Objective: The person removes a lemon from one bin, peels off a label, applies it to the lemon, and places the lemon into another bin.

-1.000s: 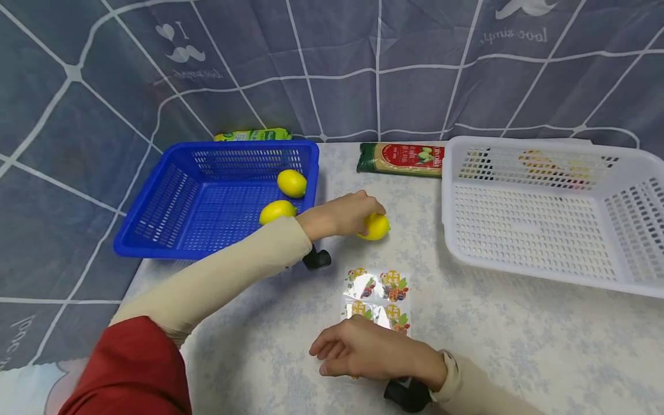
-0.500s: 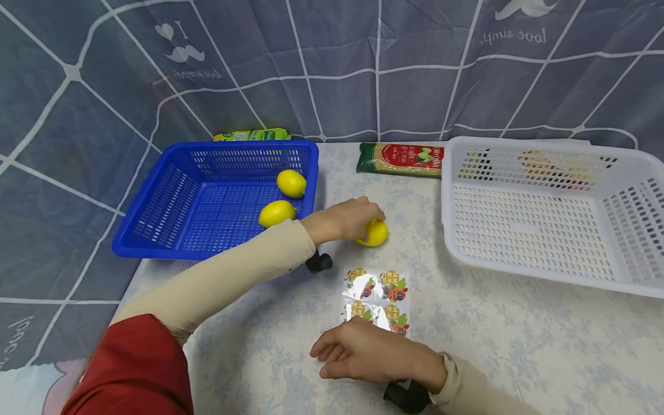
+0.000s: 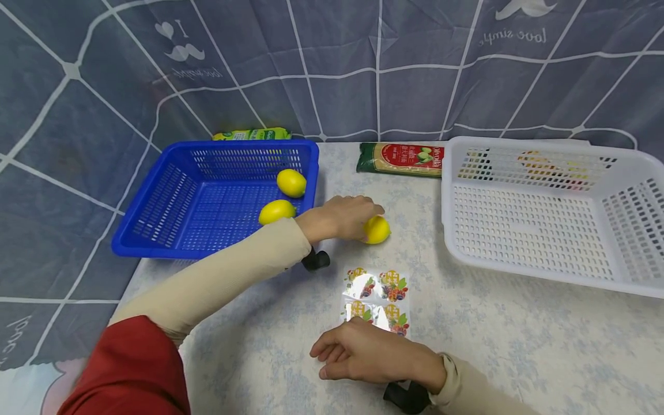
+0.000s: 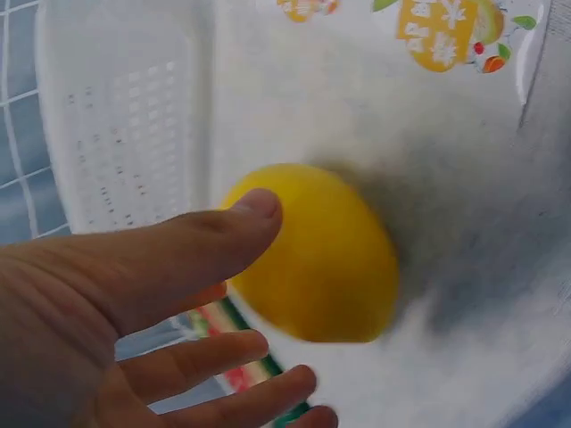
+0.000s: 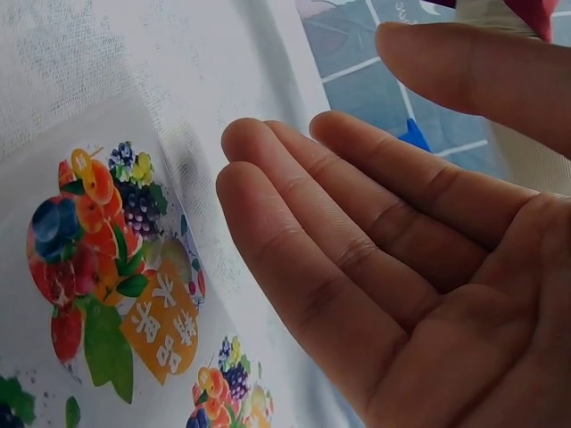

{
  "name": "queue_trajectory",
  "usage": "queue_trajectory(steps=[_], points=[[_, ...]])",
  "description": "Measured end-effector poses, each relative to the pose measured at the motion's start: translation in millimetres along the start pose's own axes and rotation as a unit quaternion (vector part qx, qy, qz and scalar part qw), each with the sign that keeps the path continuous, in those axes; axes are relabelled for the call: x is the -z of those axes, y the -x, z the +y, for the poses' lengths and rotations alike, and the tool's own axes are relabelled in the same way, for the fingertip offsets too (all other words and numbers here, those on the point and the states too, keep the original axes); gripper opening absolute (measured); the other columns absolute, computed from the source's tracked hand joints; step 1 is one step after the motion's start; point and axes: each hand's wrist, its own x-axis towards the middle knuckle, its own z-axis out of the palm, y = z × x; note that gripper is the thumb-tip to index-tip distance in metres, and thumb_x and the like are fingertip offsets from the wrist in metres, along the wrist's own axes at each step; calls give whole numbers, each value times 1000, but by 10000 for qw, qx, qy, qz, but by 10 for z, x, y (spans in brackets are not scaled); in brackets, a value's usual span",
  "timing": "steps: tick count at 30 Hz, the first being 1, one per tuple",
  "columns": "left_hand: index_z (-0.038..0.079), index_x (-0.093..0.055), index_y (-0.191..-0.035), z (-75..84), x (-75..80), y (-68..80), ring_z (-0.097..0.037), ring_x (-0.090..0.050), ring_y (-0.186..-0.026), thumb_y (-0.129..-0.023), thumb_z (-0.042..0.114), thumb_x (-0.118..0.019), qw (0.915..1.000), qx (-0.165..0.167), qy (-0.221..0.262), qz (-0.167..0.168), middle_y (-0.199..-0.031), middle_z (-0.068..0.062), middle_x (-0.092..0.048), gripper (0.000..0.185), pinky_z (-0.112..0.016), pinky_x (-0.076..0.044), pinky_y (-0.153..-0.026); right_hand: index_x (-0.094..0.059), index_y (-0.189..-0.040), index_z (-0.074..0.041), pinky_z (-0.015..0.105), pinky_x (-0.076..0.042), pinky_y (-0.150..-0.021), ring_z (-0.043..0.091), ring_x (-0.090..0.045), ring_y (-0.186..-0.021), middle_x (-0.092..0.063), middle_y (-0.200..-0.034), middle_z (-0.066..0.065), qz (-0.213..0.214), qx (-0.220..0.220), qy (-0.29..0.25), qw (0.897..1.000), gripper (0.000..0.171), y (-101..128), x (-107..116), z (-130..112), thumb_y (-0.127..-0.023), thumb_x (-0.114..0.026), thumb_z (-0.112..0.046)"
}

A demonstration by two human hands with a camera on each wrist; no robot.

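A yellow lemon (image 3: 378, 229) rests on the patterned tablecloth, between the two baskets. My left hand (image 3: 344, 218) is right at its left side. In the left wrist view the straight thumb (image 4: 254, 209) overlaps the lemon (image 4: 321, 259), the index fingertip shows at its edge, and the other fingers are spread apart from it. Two more lemons, a rear one (image 3: 291, 183) and a front one (image 3: 277, 212), lie in the blue basket (image 3: 150, 253). My right hand (image 3: 370, 350) stays relaxed and holds nothing, over the near part of a fruit sticker sheet (image 3: 377, 294) that it partly hides.
A white basket (image 3: 529, 271) stands on the right, with colourful packaging showing through its back wall. A green and red packet (image 3: 400, 159) lies at the back beside it. A green and yellow packet (image 3: 254, 135) is behind the blue basket. A grey checked curtain (image 3: 342, 104) hangs behind.
My left hand and the lemon shifted slightly toward me, then back. The hand now sits a little further left and more of the lemon shows. The right hand has stayed in place.
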Motion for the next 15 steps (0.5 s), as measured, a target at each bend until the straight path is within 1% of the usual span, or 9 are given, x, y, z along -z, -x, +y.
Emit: queue_trajectory(steps=[2,4,5,7,9,12,15], points=[[15,-49,-146,30,54,129,-27,-50,-126,-93,23,-70,9995,-20,-219,219,-146,-10,-48,58,-46,-49,-95,-69,-115,-2,17,-52,-79,-1,-65,-88,-71,-108,0,1,-8,33,10000,27,5,3,-1,-92,-70,-15],[15,-50,-144,69,97,306,-27,-46,-131,-93,26,-69,9976,-114,-317,607,-148,-10,-45,55,-45,-47,-98,-69,-115,-3,18,-52,-80,-1,-65,-88,-70,-108,0,10,-62,41,10000,26,15,11,-3,-92,-70,-14],[15,-52,-143,91,107,405,-27,-45,-132,-94,26,-69,9958,-182,-314,843,-148,-10,-45,54,-45,-47,-99,-69,-115,-3,18,-52,-80,-1,-65,-88,-70,-109,0,21,-97,44,9999,26,22,19,-2,-92,-70,-14],[13,-56,-139,136,98,600,-26,-47,-131,-94,25,-69,9906,-368,-135,1313,-145,-10,-49,48,-42,-46,-100,-69,-114,-3,18,-52,-79,0,-65,-88,-70,-108,1,70,-185,37,9998,25,38,35,3,-91,-71,-12],[10,-61,-133,170,36,772,-25,-52,-127,-94,21,-68,9825,-609,115,1757,-138,-9,-55,41,-40,-46,-101,-69,-114,-3,18,-53,-78,1,-65,-87,-71,-107,2,130,-236,46,9996,25,56,56,13,-91,-71,-12],[7,-66,-125,199,-116,976,-23,-56,-120,-94,15,-68,9687,-899,383,2281,-129,-8,-62,32,-37,-47,-100,-69,-115,-1,19,-53,-77,2,-66,-87,-71,-107,4,244,-224,66,9994,26,96,92,45,-92,-70,-13],[5,-67,-121,202,-313,1124,-22,-58,-118,-93,9,-68,9580,-992,647,2613,-124,-7,-64,28,-34,-49,-98,-68,-117,-1,20,-53,-78,4,-67,-88,-72,-107,6,373,-173,83,9991,28,157,144,94,-92,-69,-14]])
